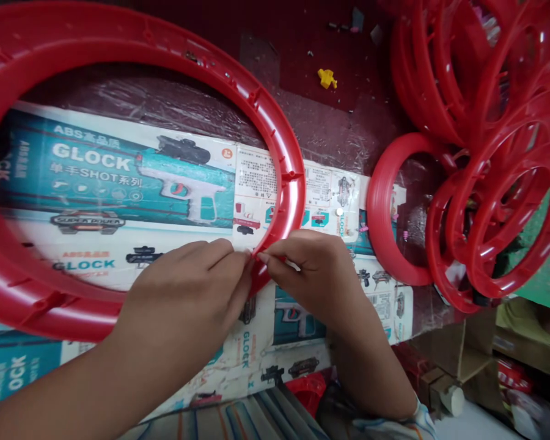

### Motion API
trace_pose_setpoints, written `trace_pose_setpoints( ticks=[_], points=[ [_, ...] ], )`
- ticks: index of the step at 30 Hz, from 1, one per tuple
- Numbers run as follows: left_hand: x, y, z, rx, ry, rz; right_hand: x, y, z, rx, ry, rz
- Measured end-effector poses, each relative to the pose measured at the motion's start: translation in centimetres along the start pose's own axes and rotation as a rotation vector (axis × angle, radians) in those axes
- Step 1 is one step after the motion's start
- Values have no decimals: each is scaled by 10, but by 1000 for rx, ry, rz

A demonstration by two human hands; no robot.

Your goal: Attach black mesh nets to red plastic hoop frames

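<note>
A large red plastic ring point(289, 153), with ribs and small posts along its channel, lies flat in front of me. My left hand point(197, 275) rests over its near right part, fingers curled and pressed against the rim. My right hand point(302, 269) meets it there, thumb and forefinger pinched at the ring's edge. The two sets of fingertips almost touch. Whatever small thing may be between the right fingertips is too small or hidden to name. Under the ring lies a flattened printed toy-gun carton point(187, 177).
Several smaller red rings point(476, 201) are piled at the right, with a thick red ring point(380, 201) beside them. A yellow plastic piece point(327, 78) and small scraps lie on the dark red surface at the back. Cardboard boxes point(467, 360) stand below the right edge.
</note>
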State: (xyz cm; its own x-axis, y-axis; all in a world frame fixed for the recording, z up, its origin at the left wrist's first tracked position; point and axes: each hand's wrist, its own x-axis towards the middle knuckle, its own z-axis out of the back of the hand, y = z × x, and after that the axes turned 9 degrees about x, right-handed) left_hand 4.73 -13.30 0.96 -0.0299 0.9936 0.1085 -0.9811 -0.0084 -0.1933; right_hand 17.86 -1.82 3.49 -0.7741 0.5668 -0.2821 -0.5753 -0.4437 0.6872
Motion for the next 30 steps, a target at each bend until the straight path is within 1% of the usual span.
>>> trace_pose_setpoints(
  ticks=[3, 5, 7, 10, 13, 18, 20, 21, 24, 26, 28, 30],
  points=[
    [-3, 2, -3, -71, 37, 55, -1, 1, 0, -10, 10, -4],
    [-4, 5, -3, -160, 67, 90, -1, 0, 0, 3, 16, 0],
    [-4, 9, -2, -271, 93, 93, -2, 0, 0, 18, 24, 6],
    [-4, 13, 1, -391, 92, 88, -2, -1, 1, 27, 39, 2],
    [-2, 14, 3, -416, 101, 106, -2, 0, 2, 21, 50, -4],
    [1, 15, 2, -434, 143, 202, -1, 1, 3, 8, 42, 8],
    [1, 16, 0, -407, 150, 180, 0, 1, 2, -10, 30, 11],
    [1, 15, 0, -362, 134, 167, 0, 1, 2, -25, 26, 13],
    [-2, 11, -1, -159, 52, 89, -1, 1, 1, -59, 22, 13],
    [-2, 8, 0, -26, 24, 14, -1, 3, 1, -52, 20, 2],
    [-2, 5, 1, 69, 6, -45, -1, 4, 0, -34, 9, -17],
    [0, 4, 1, 117, -23, -64, 0, 5, -2, -23, -5, -40]
  ],
)
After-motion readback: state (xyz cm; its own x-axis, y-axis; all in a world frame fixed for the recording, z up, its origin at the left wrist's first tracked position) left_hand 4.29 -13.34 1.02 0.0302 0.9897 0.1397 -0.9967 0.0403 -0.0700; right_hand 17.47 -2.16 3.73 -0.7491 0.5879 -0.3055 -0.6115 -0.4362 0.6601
